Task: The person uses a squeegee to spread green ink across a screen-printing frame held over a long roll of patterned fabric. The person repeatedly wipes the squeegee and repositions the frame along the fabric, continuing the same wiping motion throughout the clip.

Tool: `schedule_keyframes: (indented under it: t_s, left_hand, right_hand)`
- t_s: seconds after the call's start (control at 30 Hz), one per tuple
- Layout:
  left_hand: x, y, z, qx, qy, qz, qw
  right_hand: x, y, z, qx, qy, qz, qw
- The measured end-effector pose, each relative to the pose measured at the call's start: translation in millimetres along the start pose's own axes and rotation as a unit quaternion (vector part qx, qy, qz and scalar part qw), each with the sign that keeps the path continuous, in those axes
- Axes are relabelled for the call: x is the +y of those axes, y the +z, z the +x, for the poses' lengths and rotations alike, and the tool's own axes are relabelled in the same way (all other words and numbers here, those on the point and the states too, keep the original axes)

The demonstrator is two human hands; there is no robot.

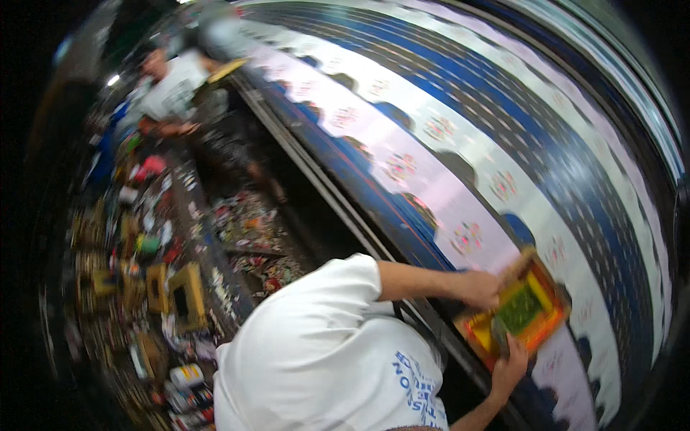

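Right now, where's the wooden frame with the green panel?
Lower right of the head view: the wooden frame is over the printed cloth, left hand at its upper left, right hand at its lower edge.

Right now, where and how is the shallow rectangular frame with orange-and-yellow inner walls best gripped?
I'd grip the frame by its raised wall, upper left in view, from the person's side and above: that upright edge should suit fingers, and the left hand seems to rest there. The green panel inside offers no edge, and the right hand holds a grey tool there.
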State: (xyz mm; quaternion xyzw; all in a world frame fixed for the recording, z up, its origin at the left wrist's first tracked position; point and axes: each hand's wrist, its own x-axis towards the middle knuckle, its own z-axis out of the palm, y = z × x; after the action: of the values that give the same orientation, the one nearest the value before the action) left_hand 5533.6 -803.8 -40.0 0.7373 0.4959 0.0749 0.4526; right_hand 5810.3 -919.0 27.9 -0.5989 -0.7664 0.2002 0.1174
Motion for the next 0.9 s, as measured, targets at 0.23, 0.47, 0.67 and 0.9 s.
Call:
schedule_keyframes:
  t_s: [0.23, 0.47, 0.67, 0.9]
  left_hand:
    - [2.5, -2.8, 9.6, 0.005, -0.044, -0.03, 0.999]
    - [26.8, -16.0, -7.2, 0.045, -0.014, 0.002, 0.999]
    - [76.1, 43.5, 26.0, 0.082, 0.054, -0.051, 0.994]
    - [161.9, 138.6, 88.0, 0.042, 0.023, -0.06, 0.997]
  right_hand:
    - [-13.1, -23.2, 18.1, 0.019, 0.02, 0.008, 1.0]
    - [-6.8, -7.6, -7.8, 0.076, 0.033, 0.008, 0.997]
    - [54.8, -47.3, -47.2, 0.115, 0.023, -0.008, 0.993]
    - [169.6, -88.4, -107.2, 0.081, 0.057, -0.028, 0.995]
